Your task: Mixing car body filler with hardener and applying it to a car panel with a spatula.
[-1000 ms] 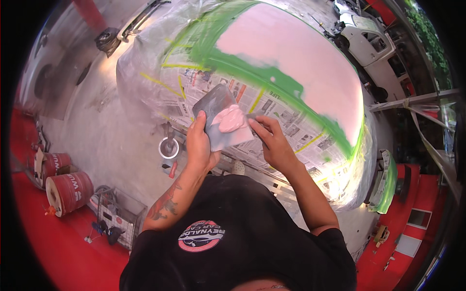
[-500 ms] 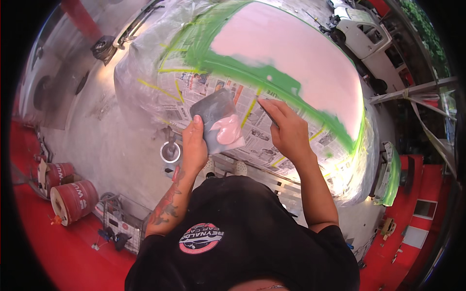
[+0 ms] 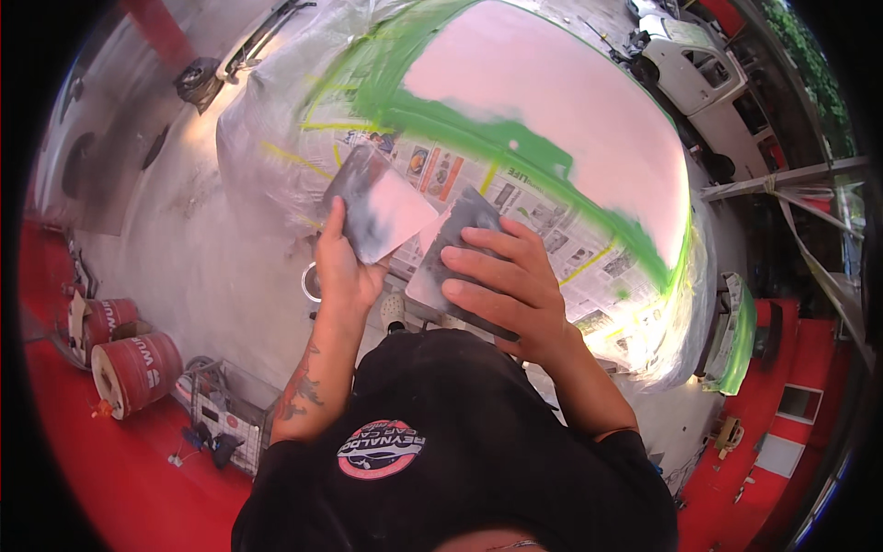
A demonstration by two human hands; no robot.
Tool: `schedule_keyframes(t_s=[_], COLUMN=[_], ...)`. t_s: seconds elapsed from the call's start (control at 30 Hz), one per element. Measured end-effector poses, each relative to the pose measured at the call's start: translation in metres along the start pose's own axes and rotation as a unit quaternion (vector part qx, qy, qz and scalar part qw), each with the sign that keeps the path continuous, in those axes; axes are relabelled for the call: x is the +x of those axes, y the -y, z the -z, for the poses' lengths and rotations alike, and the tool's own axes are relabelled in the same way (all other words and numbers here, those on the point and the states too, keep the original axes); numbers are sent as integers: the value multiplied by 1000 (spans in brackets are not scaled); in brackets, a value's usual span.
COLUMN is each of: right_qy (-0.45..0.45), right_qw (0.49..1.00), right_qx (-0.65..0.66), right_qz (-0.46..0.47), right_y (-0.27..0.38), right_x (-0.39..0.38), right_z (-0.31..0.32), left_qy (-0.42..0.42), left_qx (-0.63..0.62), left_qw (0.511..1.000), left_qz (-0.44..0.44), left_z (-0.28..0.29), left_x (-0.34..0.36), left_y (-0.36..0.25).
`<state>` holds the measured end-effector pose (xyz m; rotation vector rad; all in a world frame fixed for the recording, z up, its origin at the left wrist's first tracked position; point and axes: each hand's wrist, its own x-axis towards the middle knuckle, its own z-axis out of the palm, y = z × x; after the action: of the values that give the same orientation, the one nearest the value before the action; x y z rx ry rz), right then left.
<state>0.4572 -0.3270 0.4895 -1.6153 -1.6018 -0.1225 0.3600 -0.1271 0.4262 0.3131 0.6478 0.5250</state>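
Note:
My left hand (image 3: 348, 267) is closed on a flat grey mixing board (image 3: 351, 189), its thumb along the near edge. A thin layer of pink body filler (image 3: 395, 216) coats part of the board. My right hand (image 3: 515, 285) grips a wide, dark flat spreader (image 3: 451, 230), fingers stretched across its face. The spreader is tilted, its left edge close to the board's right corner; whether they touch I cannot tell. Beyond both hands lies a car panel with a large pink area (image 3: 552, 83) inside a green border (image 3: 460, 129), masked with newspaper (image 3: 515, 198) and yellow tape.
Clear plastic sheeting (image 3: 262, 138) drapes the car's left side. An open round can (image 3: 312, 283) stands left of my left forearm. Red drums (image 3: 138, 373) and a wire cart (image 3: 241, 414) are at lower left. A green-edged part (image 3: 734, 340) stands right; a white vehicle (image 3: 690, 55) is far right.
The board has moved left and turned. Its thick pink mound now shows as a flat smear. My right hand has come left and nearer, turning the spreader's broad face into view.

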Motion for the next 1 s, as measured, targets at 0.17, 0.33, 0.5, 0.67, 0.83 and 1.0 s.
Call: schedule_keyframes(t_s=[0.17, 0.33, 0.5, 0.67, 0.83, 1.0], right_qy=[22, 1, 31, 99, 114, 174], right_qw=[987, 980, 909, 945, 966, 979], right_qx=[98, 56, 203, -131, -220, -94], right_qz=[-123, -191, -363, -284, -66, -39], right_y=[-36, -63, -38, -49, -45, -17], right_x=[-9, -27, -29, 0, 19, -2], right_z=[-28, -10, -21, 6, 3, -23], left_qy=[53, 114, 116, 155, 162, 14], left_qx=[-33, 95, 172, 348, 512, 500], left_qw=[997, 985, 963, 910, 818, 846], left_qz=[45, -91, -175, -162, -205, -185], left_z=[2, 12, 16, 15, 4, 1], left_x=[-15, -11, 2, 5, -2, 12], left_y=[24, 28, 27, 15, 13, 6])
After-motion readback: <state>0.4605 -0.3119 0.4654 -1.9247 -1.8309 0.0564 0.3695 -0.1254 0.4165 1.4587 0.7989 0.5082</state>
